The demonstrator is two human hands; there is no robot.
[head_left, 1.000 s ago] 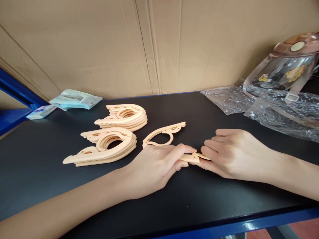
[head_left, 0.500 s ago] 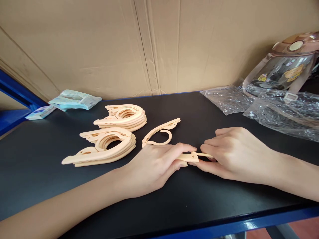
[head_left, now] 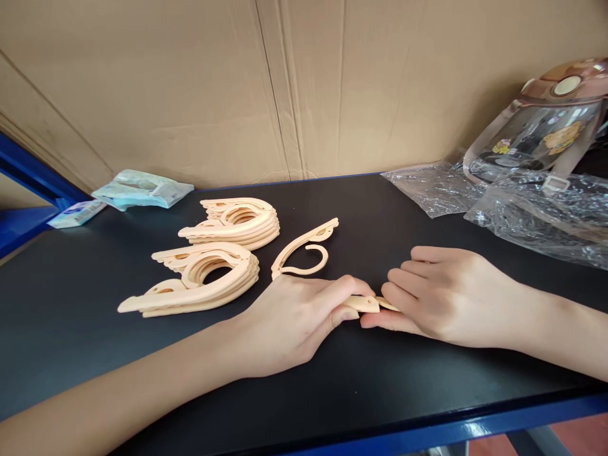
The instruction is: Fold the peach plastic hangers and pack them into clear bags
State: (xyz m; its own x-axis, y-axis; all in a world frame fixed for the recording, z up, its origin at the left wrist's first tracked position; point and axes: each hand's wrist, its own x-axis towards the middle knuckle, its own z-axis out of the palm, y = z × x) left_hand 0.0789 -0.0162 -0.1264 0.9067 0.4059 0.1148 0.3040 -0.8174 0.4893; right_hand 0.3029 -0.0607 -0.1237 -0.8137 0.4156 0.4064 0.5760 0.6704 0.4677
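Observation:
A cream plastic folding clothes hanger (head_left: 304, 250) is held low over the black table, its hook and one arm showing beyond my fingers. My left hand (head_left: 304, 316) is closed around its near arm, thumb and forefinger pinching close to the arm's end. My right hand (head_left: 441, 297) is closed on a thin piece at that end; most of this piece is hidden by the fingers. Left of the hands lie two stacks of folded hangers of the same kind, a nearer stack (head_left: 199, 288) and a farther stack (head_left: 237, 225).
A clear bottle (head_left: 536, 136) with a brown lid and a strap stands at the back right. Crumpled clear plastic bags (head_left: 536, 212) lie before it. A light blue soft packet (head_left: 137, 190) rests at the back left. Cardboard (head_left: 213, 95) walls the rear of the black table (head_left: 308, 405).
The thin piece in my right hand has shifted against the hanger arm's end, and less of it shows. The hanger's far arm has tilted slightly. The stacks have not moved.

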